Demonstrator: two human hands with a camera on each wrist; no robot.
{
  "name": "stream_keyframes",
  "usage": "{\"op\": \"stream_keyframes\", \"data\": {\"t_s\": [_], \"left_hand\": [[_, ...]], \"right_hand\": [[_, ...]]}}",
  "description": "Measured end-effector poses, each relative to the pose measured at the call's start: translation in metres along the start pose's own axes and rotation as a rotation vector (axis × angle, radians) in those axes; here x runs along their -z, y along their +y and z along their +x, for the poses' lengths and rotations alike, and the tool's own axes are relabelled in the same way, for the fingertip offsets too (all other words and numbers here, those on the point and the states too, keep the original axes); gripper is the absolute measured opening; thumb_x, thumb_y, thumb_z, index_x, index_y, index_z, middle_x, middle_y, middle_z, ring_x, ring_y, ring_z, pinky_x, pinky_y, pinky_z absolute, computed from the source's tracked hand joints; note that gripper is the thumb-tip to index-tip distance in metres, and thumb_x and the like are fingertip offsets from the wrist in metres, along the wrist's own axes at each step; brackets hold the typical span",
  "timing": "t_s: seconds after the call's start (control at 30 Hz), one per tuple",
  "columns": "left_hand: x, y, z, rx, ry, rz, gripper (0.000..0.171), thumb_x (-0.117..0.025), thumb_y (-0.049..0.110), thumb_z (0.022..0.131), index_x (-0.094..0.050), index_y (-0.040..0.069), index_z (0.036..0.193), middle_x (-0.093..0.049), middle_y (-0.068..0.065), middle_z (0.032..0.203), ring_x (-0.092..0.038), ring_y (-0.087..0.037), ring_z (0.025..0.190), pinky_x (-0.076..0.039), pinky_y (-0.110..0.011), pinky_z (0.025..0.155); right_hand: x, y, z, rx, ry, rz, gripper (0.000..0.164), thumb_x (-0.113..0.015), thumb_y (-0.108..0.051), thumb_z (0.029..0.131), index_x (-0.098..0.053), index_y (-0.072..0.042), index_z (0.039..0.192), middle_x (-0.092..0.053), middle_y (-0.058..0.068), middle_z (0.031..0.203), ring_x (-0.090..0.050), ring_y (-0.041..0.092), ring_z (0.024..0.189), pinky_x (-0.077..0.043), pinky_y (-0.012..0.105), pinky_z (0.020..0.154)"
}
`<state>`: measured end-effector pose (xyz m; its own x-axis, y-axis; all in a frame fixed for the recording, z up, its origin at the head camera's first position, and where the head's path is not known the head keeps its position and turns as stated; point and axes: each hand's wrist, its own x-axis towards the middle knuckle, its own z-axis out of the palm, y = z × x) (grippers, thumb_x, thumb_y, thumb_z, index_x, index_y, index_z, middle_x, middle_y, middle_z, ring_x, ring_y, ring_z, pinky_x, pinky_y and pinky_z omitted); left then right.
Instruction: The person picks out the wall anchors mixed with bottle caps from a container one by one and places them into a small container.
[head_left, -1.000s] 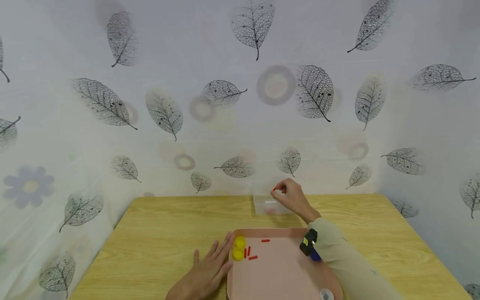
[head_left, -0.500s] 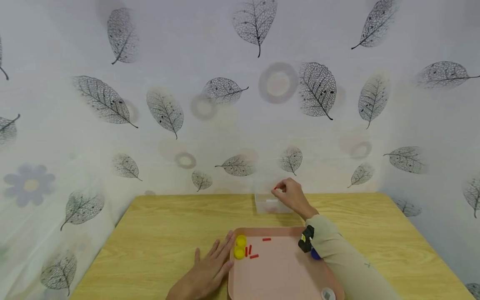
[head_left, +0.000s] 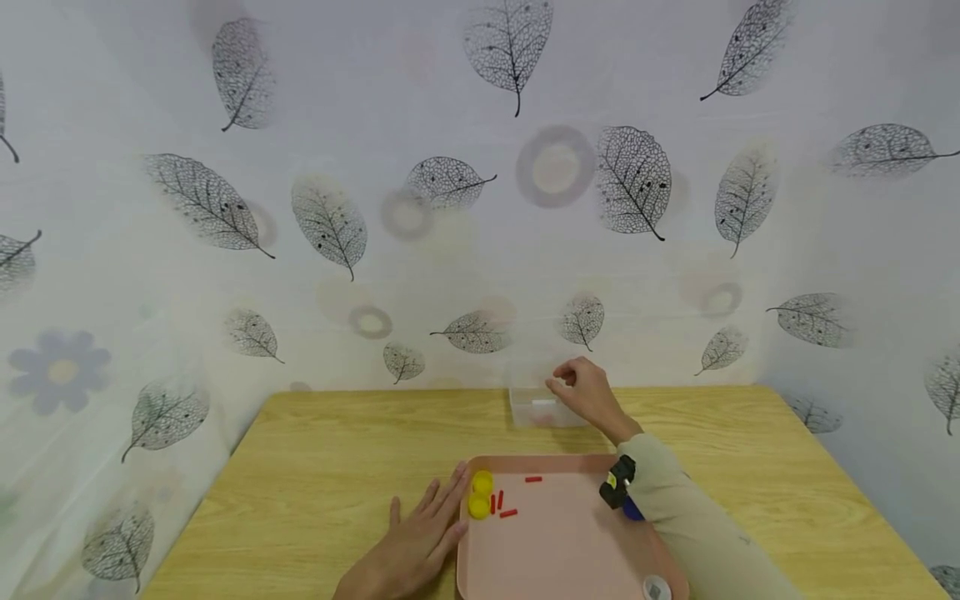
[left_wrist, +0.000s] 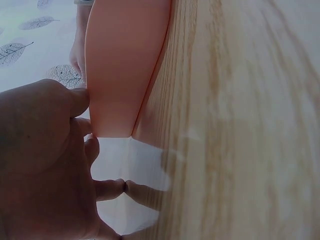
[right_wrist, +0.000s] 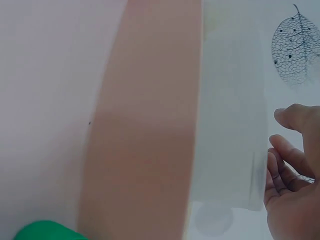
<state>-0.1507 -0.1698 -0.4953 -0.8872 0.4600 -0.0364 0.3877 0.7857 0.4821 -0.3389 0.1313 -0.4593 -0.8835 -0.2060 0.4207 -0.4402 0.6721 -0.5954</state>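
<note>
My right hand [head_left: 588,392] hovers over the translucent plastic box [head_left: 521,412] at the back of the table, with nothing visible in its fingers. Thumb and index finger of that hand [right_wrist: 295,160] stand apart in the right wrist view, beside the box [right_wrist: 227,115]. A faint reddish patch shows through the box's front. My left hand [head_left: 408,546] lies flat on the table, fingers spread, touching the left side of the pink tray [head_left: 555,554]. In the tray lie several short red sticks [head_left: 508,513] and yellow round pieces [head_left: 479,505].
A white round piece with a grey centre [head_left: 656,588] sits in the tray's near right corner. Something blue [head_left: 632,508] is partly hidden under the right sleeve. Part of a green object [right_wrist: 47,231] shows in the right wrist view. A leaf-patterned sheet [head_left: 450,250] hangs behind the table.
The red stick pinched by my right hand is no longer between its fingers, which have parted over the box. My left hand has stayed beside the tray.
</note>
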Motion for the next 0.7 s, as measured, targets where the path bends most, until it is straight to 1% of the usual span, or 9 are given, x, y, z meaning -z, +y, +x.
{"op": "stream_keyframes", "data": {"t_s": [0.17,0.3,0.5,0.7], "left_hand": [[0.0,0.001,0.0,0.007,-0.007,-0.01,0.058,-0.02,0.051,0.101,-0.003,0.032,0.153,-0.003,0.013,0.158,-0.015,-0.033,0.142,-0.001,-0.081,0.09],[0.0,0.001,0.0,0.014,-0.016,-0.008,0.058,-0.019,0.053,0.101,-0.002,0.033,0.153,-0.002,0.014,0.157,-0.016,-0.033,0.142,0.0,-0.082,0.089],[-0.001,0.0,-0.001,0.007,-0.004,-0.012,0.058,-0.02,0.052,0.101,-0.002,0.033,0.153,-0.003,0.013,0.158,-0.016,-0.034,0.142,0.0,-0.082,0.089],[-0.002,0.0,0.0,-0.015,0.023,0.0,0.058,-0.022,0.05,0.102,-0.004,0.03,0.153,-0.004,0.011,0.158,-0.016,-0.034,0.141,-0.002,-0.082,0.089]], "right_hand": [[0.007,-0.007,-0.004,-0.005,0.022,0.036,0.019,-0.071,-0.022,0.086,-0.067,-0.005,0.092,-0.06,0.007,0.087,-0.055,0.018,0.075,-0.049,0.035,0.069],[0.014,-0.02,-0.009,-0.003,0.026,0.089,0.018,-0.07,-0.021,0.087,-0.066,-0.005,0.094,-0.06,0.006,0.088,-0.055,0.017,0.076,-0.049,0.034,0.07],[0.025,-0.041,-0.026,0.024,0.035,0.148,0.018,-0.069,-0.021,0.088,-0.065,-0.006,0.097,-0.06,0.006,0.088,-0.054,0.017,0.076,-0.05,0.032,0.071],[0.031,-0.055,-0.045,0.035,0.051,0.206,0.023,-0.069,-0.022,0.088,-0.065,-0.004,0.101,-0.058,0.004,0.089,-0.053,0.016,0.077,-0.05,0.032,0.072]]}}
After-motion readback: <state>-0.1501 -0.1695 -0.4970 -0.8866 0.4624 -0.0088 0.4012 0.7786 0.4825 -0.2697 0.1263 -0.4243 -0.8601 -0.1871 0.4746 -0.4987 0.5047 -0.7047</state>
